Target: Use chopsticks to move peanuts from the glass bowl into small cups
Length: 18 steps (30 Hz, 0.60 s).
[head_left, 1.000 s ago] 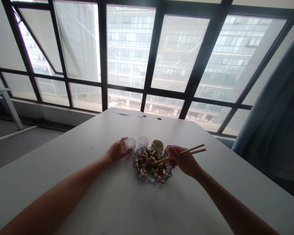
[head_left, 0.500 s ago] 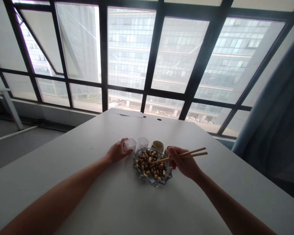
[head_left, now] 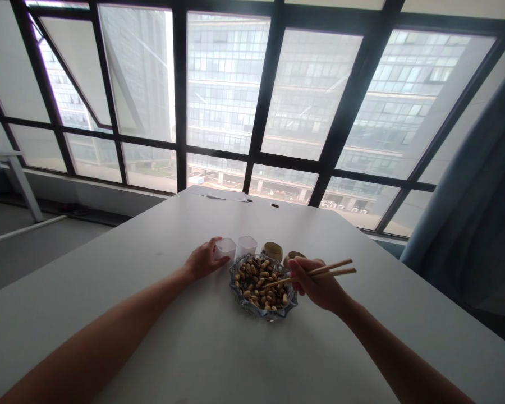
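Observation:
My right hand grips a pair of wooden chopsticks, their tips down among the nuts in a glass bowl. The nuts look like peanuts and pistachios in their shells. Scalloped points ring the clear glass bowl. To its upper left, my left hand has its thumb and fingers around a small translucent plastic cup. A second translucent cup stands beside that one. Behind the bowl are a yellowish round cup and a similar cup, partly hidden by my right hand.
Everything stands on a white table. Papers lie at its far edge, near two dark round holes. Beyond is a wall of black-framed windows, with a blue curtain on the right. Another white table is at far left.
The chopstick tips have shifted slightly right within the bowl and the sticks' angle has changed a little. More of the right-hand yellowish cup now shows. My left hand stays at the plastic cup.

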Each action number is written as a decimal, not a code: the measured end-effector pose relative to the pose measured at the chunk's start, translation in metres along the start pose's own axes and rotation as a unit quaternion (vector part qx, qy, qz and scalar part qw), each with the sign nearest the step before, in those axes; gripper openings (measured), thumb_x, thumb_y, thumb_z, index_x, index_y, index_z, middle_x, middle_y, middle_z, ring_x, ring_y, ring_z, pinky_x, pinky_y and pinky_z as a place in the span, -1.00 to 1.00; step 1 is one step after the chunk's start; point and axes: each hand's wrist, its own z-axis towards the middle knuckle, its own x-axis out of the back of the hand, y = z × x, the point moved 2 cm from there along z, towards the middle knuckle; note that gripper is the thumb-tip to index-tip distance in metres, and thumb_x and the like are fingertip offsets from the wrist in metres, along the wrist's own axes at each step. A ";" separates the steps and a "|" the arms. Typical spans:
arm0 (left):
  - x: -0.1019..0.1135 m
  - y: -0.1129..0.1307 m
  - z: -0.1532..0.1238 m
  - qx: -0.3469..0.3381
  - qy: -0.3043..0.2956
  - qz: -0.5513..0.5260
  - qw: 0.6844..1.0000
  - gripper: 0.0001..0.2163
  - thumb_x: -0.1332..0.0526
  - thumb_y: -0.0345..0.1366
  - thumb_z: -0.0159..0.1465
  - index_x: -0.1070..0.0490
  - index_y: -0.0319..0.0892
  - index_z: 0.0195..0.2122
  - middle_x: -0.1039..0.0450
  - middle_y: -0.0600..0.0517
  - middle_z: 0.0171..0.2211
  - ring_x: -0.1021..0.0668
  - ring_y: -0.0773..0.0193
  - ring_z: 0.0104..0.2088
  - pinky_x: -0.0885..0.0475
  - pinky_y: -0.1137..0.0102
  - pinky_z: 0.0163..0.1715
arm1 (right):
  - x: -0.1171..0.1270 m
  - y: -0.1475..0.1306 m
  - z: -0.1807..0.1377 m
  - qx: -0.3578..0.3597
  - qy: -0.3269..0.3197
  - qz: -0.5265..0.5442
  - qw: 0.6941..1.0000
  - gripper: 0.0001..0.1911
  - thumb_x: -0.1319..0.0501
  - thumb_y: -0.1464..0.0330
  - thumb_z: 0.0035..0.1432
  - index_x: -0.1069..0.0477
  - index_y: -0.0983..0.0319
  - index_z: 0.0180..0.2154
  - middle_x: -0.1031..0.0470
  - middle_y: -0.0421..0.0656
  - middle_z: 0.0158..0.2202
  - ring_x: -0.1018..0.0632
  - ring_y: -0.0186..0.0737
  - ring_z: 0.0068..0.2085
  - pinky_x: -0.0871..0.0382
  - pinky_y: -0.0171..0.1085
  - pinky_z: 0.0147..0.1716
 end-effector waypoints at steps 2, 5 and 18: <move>0.001 0.001 0.000 0.001 -0.002 0.001 1.000 -0.36 -0.25 0.03 0.18 -0.25 -0.20 0.21 -0.54 -0.11 -0.23 -0.59 0.05 -0.22 -0.45 0.25 -0.17 | 0.001 -0.001 0.000 0.001 0.013 0.011 1.000 -0.49 -0.05 0.06 0.36 -0.32 0.21 -0.55 -0.37 -0.23 -0.68 -0.41 -0.35 -0.68 -0.28 -0.37 -0.71; 0.002 0.002 -0.001 0.002 -0.009 0.003 1.000 -0.34 -0.25 0.03 0.18 -0.24 -0.23 0.22 -0.54 -0.13 -0.21 -0.59 0.03 -0.20 -0.45 0.23 -0.16 | -0.008 0.000 -0.001 0.001 0.009 0.041 0.999 -0.52 -0.09 0.07 0.35 -0.31 0.21 -0.54 -0.39 -0.23 -0.66 -0.40 -0.37 -0.69 -0.26 -0.38 -0.71; 0.000 -0.001 0.000 -0.007 -0.002 0.003 1.000 -0.36 -0.25 0.03 0.18 -0.25 -0.21 0.21 -0.53 -0.11 -0.25 -0.59 0.04 -0.23 -0.46 0.20 -0.16 | -0.029 -0.004 -0.006 -0.004 -0.050 0.053 0.997 -0.55 -0.11 0.08 0.33 -0.31 0.20 -0.51 -0.37 -0.24 -0.64 -0.37 -0.39 -0.70 -0.17 -0.40 -0.73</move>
